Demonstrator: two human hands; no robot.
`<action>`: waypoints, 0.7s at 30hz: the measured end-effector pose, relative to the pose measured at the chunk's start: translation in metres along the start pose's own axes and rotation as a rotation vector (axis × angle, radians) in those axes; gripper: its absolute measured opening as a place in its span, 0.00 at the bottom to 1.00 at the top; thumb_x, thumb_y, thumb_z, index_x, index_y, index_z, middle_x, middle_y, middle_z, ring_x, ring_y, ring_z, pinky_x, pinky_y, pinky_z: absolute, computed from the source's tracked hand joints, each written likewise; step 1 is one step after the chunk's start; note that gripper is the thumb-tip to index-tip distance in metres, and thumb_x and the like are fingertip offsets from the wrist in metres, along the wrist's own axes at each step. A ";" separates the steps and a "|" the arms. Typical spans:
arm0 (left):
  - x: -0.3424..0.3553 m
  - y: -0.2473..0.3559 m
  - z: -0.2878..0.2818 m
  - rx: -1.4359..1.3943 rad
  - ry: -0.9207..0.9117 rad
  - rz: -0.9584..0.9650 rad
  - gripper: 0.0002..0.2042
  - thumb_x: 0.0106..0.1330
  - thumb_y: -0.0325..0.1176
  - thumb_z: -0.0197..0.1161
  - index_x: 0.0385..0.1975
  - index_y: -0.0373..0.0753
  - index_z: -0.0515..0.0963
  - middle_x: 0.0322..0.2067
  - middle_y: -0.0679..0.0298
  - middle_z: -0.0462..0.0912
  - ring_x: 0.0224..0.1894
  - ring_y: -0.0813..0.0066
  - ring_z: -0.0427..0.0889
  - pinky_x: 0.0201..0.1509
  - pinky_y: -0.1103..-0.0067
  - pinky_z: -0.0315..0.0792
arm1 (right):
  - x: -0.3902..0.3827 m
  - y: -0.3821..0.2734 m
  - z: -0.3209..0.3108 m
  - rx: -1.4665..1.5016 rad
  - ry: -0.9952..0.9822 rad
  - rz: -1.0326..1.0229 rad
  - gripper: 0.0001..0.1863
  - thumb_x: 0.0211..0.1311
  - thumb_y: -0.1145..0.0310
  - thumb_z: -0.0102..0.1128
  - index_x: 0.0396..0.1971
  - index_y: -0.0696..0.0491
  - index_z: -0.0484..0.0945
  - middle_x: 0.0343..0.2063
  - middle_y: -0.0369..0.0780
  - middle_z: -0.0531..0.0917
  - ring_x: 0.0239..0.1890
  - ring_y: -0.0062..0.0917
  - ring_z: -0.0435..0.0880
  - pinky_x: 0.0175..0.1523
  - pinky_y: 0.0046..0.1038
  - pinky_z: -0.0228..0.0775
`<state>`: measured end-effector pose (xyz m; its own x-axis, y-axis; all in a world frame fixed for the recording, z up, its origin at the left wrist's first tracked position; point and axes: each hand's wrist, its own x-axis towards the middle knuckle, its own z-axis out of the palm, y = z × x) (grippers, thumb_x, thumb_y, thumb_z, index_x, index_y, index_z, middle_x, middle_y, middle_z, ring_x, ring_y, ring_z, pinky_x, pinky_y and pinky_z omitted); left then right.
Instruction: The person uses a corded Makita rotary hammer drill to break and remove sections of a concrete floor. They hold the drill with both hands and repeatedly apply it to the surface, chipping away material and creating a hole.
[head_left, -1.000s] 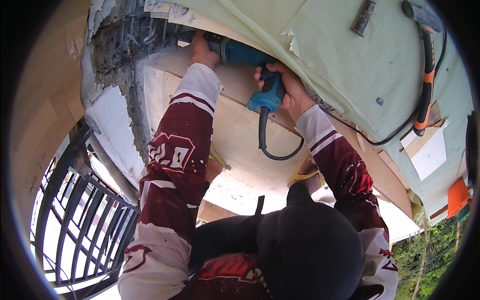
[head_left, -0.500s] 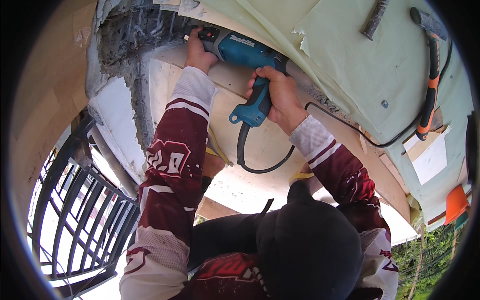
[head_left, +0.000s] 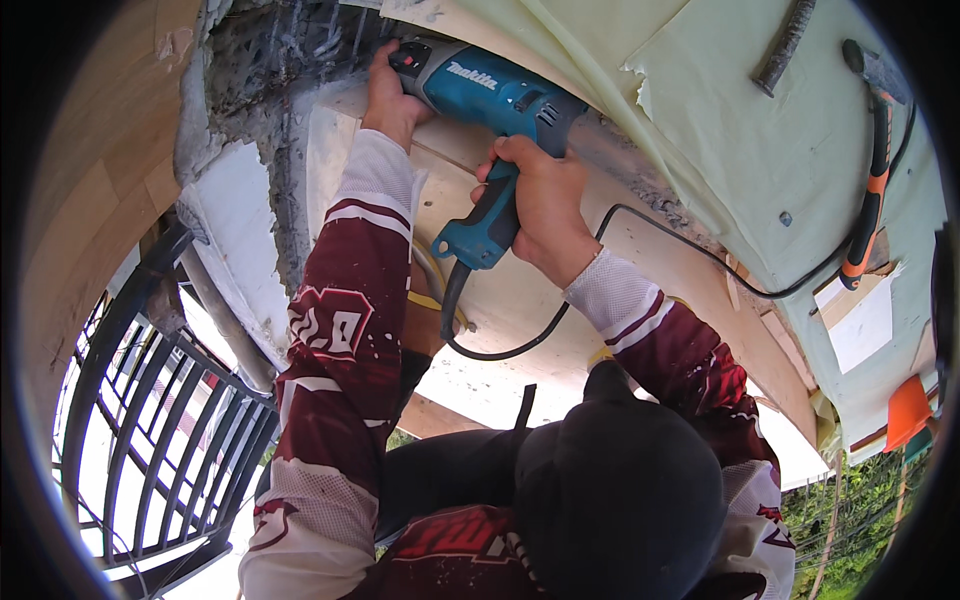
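Head view: the biggest thing around me is the pale green sheet [head_left: 740,130], spread along the upper right, with a bare wooden panel [head_left: 650,270] below it. Broken concrete [head_left: 255,140] lies to the upper left. Between these is my teal power tool [head_left: 485,85], its front end pointing left towards the concrete; I cannot tell whether its tip touches. A hammer [head_left: 872,190] rests on the sheet, well apart from me.

My right hand [head_left: 553,195] is wrapped round the handle; my left hand [head_left: 390,100] grips the front end, some fingers hidden behind it. Handling it well, I'd judge, calls for firm pressure from both hands, front fingers clear of the working end, and the looping cable [head_left: 690,245] away from it.

As for writing, large outlined characters mark my left sleeve [head_left: 350,245], and smaller white lettering runs along the tool's housing.
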<state>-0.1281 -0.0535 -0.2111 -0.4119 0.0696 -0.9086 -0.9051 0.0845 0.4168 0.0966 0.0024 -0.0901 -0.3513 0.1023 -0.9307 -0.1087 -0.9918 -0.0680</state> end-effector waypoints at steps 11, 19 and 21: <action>-0.012 0.005 0.000 0.049 0.024 -0.059 0.20 0.67 0.52 0.57 0.52 0.47 0.79 0.52 0.59 0.85 0.57 0.52 0.81 0.68 0.48 0.65 | 0.000 0.011 -0.002 -0.009 -0.043 -0.108 0.20 0.57 0.77 0.60 0.47 0.59 0.62 0.26 0.44 0.76 0.21 0.28 0.79 0.23 0.34 0.78; -0.013 -0.004 0.003 0.081 0.022 -0.093 0.24 0.72 0.53 0.53 0.60 0.45 0.75 0.61 0.56 0.79 0.64 0.51 0.74 0.71 0.46 0.58 | 0.019 0.011 -0.025 -0.127 -0.075 -0.120 0.18 0.57 0.76 0.60 0.44 0.60 0.64 0.22 0.44 0.78 0.17 0.30 0.78 0.22 0.34 0.75; -0.016 -0.006 0.005 0.094 0.019 -0.075 0.26 0.73 0.53 0.53 0.63 0.44 0.74 0.63 0.56 0.76 0.67 0.51 0.71 0.73 0.47 0.56 | 0.021 0.011 -0.027 -0.147 -0.039 -0.152 0.15 0.57 0.76 0.60 0.42 0.60 0.66 0.21 0.44 0.78 0.16 0.30 0.78 0.22 0.35 0.74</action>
<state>-0.1159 -0.0502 -0.1990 -0.3457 0.0407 -0.9375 -0.9201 0.1813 0.3472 0.1126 -0.0089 -0.1200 -0.3774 0.2511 -0.8913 -0.0275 -0.9651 -0.2603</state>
